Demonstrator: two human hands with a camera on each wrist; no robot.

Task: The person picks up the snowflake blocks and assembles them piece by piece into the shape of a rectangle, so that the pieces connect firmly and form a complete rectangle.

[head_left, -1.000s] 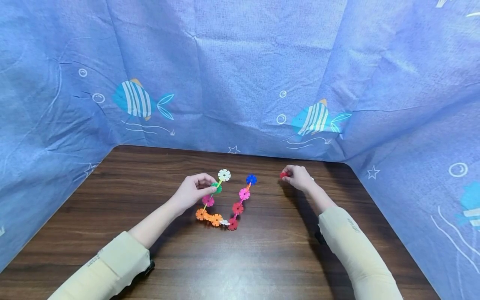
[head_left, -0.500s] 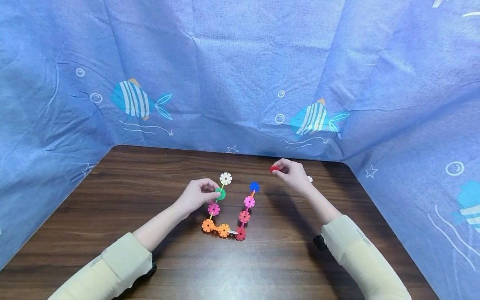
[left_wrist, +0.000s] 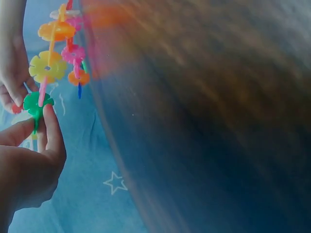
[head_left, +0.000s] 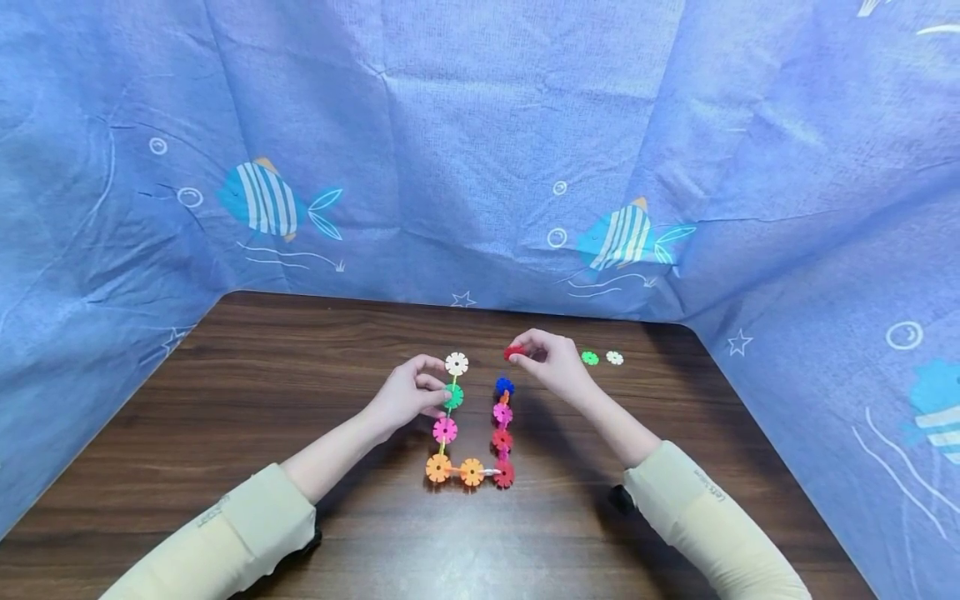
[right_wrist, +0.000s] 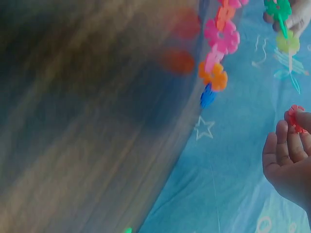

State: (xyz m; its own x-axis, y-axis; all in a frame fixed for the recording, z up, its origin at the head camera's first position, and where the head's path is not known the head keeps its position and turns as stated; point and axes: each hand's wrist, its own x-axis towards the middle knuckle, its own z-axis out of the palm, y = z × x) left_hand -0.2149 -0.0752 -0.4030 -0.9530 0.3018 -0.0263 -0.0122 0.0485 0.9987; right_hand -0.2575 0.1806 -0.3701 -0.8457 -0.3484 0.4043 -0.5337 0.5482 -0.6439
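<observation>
A U-shaped chain of slotted plastic snowflake discs hangs from my left hand (head_left: 405,393), which pinches its green disc (left_wrist: 36,102) between thumb and fingers. A white disc (head_left: 457,364) tops the left side of the chain. Orange discs (head_left: 472,472) run along the bottom. Up the right side come red and pink discs (head_left: 502,413), ending in a blue disc (head_left: 505,387). My right hand (head_left: 551,360) pinches a loose red disc (right_wrist: 295,118) by its edge. In the head view that disc is just above the blue end, apart from it.
Beyond my right hand, a light green disc (head_left: 590,358) and another white disc (head_left: 615,357) lie on the dark wooden table (head_left: 337,542). A blue fish-print cloth (head_left: 480,167) hangs round the table's back and sides.
My right hand has carried the red disc leftward to the chain, uncovering the loose green and white discs. My left hand has moved slightly right and down, and the chain hangs straighter.
</observation>
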